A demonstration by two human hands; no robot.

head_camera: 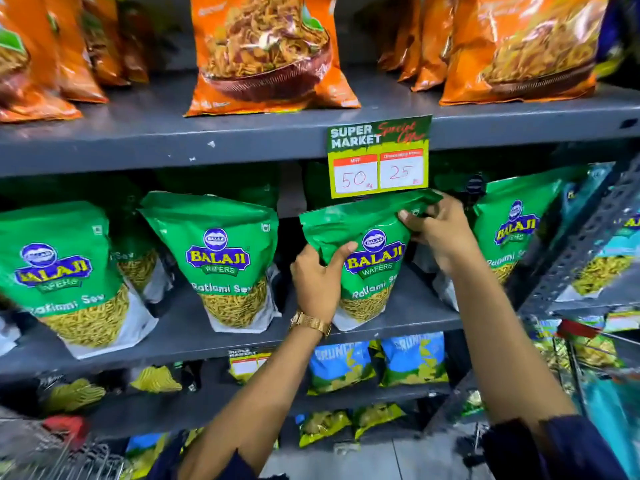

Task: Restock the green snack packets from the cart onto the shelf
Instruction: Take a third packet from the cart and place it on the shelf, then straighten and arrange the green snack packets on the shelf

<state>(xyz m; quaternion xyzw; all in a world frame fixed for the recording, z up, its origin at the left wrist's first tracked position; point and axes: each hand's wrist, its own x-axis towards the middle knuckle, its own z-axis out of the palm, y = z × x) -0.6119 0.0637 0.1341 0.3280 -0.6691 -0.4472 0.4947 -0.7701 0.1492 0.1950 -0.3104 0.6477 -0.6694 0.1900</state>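
- Grey metal shelf unit (207,133) fills the view, several tiers; a second rack (588,237) butts in at an angle on the right.
- Top tier: orange snack bags (266,53) standing in rows, three groups across.
- Middle shelf (415,306): green snack packets, "Balaji Wafers Ratlami Sev", standing upright facing out. One at far left (59,271), one left of centre (225,258), one at far right (512,230), more stacked behind them in the dark.
- Held green packet (370,258) sits between the centre-left and far-right packets, base on the middle shelf near the front edge, top tilted slightly and creased just under the price tag.
- Lower tiers: blue-and-green bags (377,365), yellow-green bags (346,420) below those; detail blurry.
- Cart: wire basket corner (52,452) at bottom left with a red part; another wire frame with a red handle at right edge (581,330). Contents unclear.
- Left hand (318,282): fingers closed on the held packet's left edge, thumb across the front, other fingers behind. Gold watch (310,322) on the wrist.
- Right hand (440,230): fingers pinching the packet's top right corner, thumb on the front.
- Both forearms bare, dark blue sleeves (554,448) pushed up at the bottom of frame.
- Price tag (379,155) hangs on the upper shelf lip: "Super Market", handwritten 50 and 25.
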